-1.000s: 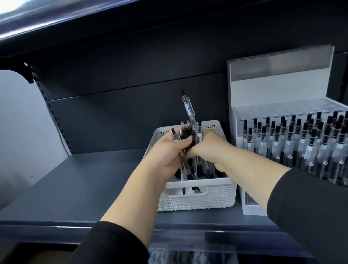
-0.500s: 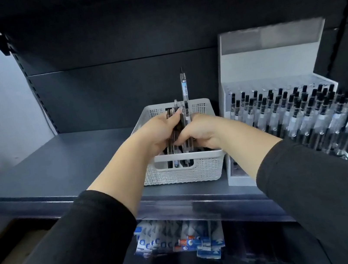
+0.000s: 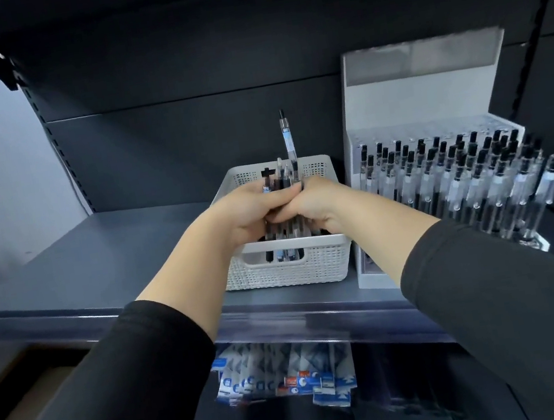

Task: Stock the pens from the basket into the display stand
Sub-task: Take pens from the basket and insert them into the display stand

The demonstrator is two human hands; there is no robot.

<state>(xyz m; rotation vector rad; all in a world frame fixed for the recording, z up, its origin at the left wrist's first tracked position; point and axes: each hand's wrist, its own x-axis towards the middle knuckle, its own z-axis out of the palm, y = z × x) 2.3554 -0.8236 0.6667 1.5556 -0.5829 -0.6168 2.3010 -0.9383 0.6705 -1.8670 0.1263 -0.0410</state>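
A white perforated basket (image 3: 288, 268) stands on the dark shelf, just left of the white display stand (image 3: 428, 95). Rows of clear pens with black caps (image 3: 462, 173) fill the stand's front tiers. Over the basket, my left hand (image 3: 247, 214) and my right hand (image 3: 318, 203) together grip an upright bundle of pens (image 3: 281, 180), fingers curled round it from both sides. One pen (image 3: 287, 142) sticks up well above the others. The bundle's lower ends reach down inside the basket and show through its handle slot.
The dark shelf (image 3: 95, 260) stretches bare to the left of the basket, up to a pale wall. Below the shelf's front edge hang blue-and-white packets (image 3: 283, 375). Another shelf overhangs the top of the view.
Both hands stay clasped round the pen bundle above the basket. The bundle stands more upright than a second ago, and my view has shifted slightly.
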